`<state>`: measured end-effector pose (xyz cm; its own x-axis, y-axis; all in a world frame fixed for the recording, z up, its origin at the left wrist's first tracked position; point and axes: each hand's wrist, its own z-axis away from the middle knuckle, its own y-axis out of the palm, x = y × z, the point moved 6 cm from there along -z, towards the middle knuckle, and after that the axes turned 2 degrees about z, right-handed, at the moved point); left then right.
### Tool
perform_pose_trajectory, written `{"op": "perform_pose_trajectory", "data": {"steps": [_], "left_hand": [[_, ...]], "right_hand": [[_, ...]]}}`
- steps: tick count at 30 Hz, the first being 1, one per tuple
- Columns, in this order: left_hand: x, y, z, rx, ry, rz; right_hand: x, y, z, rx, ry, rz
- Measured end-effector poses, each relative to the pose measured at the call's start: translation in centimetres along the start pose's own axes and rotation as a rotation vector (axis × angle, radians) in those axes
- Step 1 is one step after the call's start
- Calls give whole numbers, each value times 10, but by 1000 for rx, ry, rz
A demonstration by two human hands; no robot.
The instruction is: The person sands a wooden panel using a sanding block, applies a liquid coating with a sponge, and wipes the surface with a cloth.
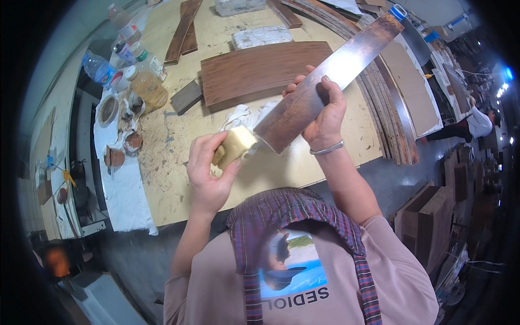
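Note:
My right hand point(326, 111) is closed around a long brown wooden board point(352, 54), gripping its lower half. The board slants from near the middle up to the far right, and its glossy face catches the light. In my left hand point(208, 168) is a pale yellow sponge point(237, 145), pinched between thumb and fingers. It is close to the board's lower left end; I cannot tell whether they touch. Behind the hands a crumpled white cloth point(238, 116) lies on the table, next to a thick curved brown wood panel point(260, 70) and a small dark block point(187, 97).
Bottles, including one with yellowish liquid point(149, 89), and small stained pots point(132, 141) stand at the table's left side. White wrapped blocks point(262, 37) and wood strips point(184, 27) lie farther back. Stacked curved strips point(390, 119) line the right edge. Another person point(476, 123) is at the far right.

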<state>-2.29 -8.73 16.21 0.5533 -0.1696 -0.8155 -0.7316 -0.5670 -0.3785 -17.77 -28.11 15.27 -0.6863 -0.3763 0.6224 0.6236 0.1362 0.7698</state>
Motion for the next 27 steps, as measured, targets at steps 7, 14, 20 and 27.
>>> {"op": "perform_pose_trajectory", "data": {"steps": [7,14,20,27], "left_hand": [[-19,40,-18,9,145,-4],[-30,37,5,119,201,6],[-24,46,-5,113,205,-14],[-33,35,8,101,182,20]], "right_hand": [[12,-7,6,-22,-63,-25],[15,-13,6,-29,-104,-67],[16,-14,10,-24,-67,-66],[20,-21,7,-41,-95,-75]]}}
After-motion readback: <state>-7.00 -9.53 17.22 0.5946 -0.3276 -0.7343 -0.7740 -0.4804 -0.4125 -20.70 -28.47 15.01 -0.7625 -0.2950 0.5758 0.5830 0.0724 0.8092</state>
